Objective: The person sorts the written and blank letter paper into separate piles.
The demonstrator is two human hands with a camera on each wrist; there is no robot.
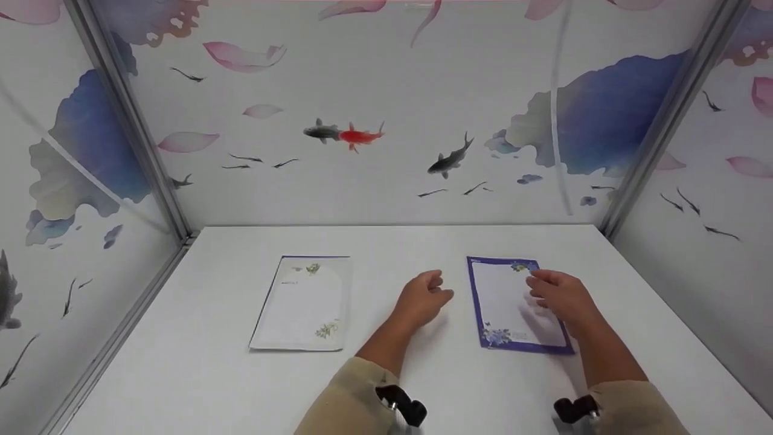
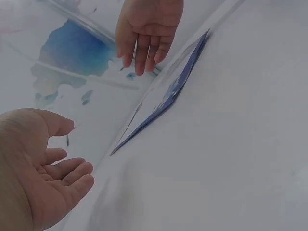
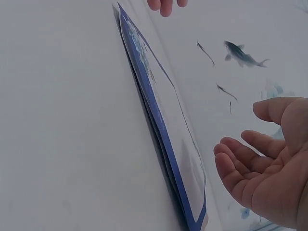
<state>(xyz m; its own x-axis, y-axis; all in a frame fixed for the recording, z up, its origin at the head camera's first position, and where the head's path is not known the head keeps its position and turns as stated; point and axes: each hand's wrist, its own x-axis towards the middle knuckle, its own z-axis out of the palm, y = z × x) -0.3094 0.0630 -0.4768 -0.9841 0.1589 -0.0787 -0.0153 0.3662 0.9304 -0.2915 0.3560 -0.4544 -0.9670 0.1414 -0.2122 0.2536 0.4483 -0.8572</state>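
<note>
A purple-bordered sheet of floral paper (image 1: 504,302) lies on the right half of the white table; in the right wrist view its edge (image 3: 161,127) shows more than one layer. My right hand (image 1: 561,296) hovers over its right side, fingers loosely bent, holding nothing. Left of that paper my left hand (image 1: 423,299) hangs above the table, thumb apart from the loosely curled fingers and the palm bare in the left wrist view. Further left lies a white sheet with pale floral corners (image 1: 305,308), which neither hand touches.
The white table (image 1: 410,241) ends at a back wall (image 1: 386,193) printed with fish and petals. Side panels with metal posts (image 1: 130,115) enclose it left and right. Both forearms wear beige sleeves with black wrist mounts (image 1: 401,405).
</note>
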